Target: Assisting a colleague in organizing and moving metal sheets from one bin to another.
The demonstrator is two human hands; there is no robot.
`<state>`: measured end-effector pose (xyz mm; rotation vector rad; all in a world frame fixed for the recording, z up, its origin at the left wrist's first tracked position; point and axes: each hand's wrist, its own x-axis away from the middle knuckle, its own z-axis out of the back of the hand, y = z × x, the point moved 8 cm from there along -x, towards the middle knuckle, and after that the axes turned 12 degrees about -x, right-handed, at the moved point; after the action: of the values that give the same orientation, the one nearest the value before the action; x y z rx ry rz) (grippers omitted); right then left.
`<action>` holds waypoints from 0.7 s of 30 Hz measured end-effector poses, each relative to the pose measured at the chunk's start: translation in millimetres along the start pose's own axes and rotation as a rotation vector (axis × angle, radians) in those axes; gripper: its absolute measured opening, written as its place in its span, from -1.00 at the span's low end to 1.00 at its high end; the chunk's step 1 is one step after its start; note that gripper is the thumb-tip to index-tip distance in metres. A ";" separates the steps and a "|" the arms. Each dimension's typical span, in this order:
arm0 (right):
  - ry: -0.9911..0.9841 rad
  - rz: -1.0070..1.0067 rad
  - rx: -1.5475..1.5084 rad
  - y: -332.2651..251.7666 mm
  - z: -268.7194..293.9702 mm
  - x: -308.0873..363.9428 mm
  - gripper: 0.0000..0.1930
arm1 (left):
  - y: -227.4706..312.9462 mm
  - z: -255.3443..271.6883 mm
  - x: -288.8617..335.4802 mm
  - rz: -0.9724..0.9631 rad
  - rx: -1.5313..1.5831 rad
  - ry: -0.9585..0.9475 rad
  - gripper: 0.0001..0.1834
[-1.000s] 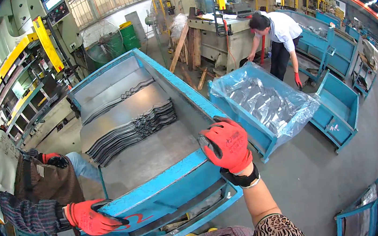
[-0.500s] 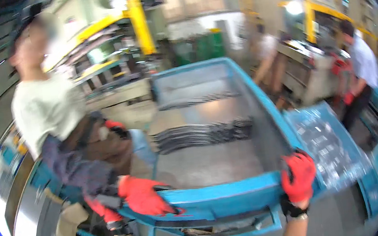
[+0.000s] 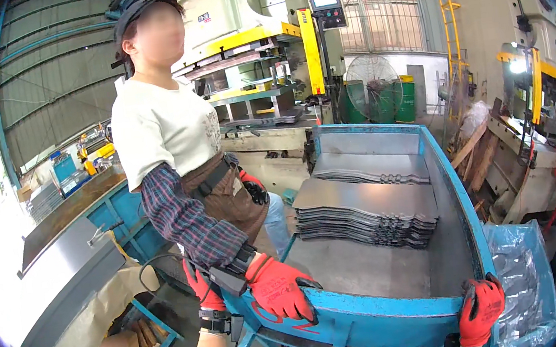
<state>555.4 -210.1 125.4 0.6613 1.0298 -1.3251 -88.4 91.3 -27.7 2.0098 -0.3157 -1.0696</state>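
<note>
A large blue metal bin [image 3: 378,308] stands in front of me, holding stacked dark metal plates [image 3: 365,208] with wavy edges. My right hand [image 3: 481,311], in a red and black glove, is closed over the rim at its near right corner. Near the left corner is my left hand [image 3: 203,288], also gloved in red. A co-worker's sleeve and forearm partly cover it, and its fingers are hidden. Just beside it, the co-worker's red-gloved hand [image 3: 280,290] lies over the near rim.
The co-worker [image 3: 170,117] stands close at the bin's left side. Right of the bin is a blue crate [image 3: 548,279] with plastic-wrapped parts. A press [image 3: 241,46], a large fan [image 3: 373,89] and green drums [image 3: 405,101] stand behind. A grey sheet-topped surface [image 3: 74,268] is at left.
My view has swung left and upward, so the bin and co-worker appear farther right. My right hand stays at the near right corner, the co-worker's hand on the near rim.
</note>
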 end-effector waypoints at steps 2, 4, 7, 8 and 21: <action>0.015 0.004 -0.014 -2.0 0.3 -0.6 -0.80 | -3.4 3.2 -1.7 -0.003 -0.018 -0.006 -0.45; 0.032 0.009 -0.013 -2.9 0.5 -0.4 -0.79 | -6.4 5.7 0.0 0.008 0.019 0.021 -0.45; -0.019 -0.029 0.006 0.9 0.7 0.8 -0.78 | -1.0 -6.7 5.5 0.018 0.061 0.014 -0.45; -0.003 -0.020 0.011 0.0 1.2 0.7 -0.79 | 1.9 -5.6 5.6 0.009 0.026 0.021 -0.45; -0.016 -0.014 0.009 -1.8 -1.3 -1.7 -0.85 | 10.9 -2.8 7.9 -0.066 -0.230 0.036 -0.43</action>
<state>553.5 -208.6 126.7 0.6506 1.0174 -1.3459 -79.8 81.6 -23.2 1.8410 -0.1025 -1.0589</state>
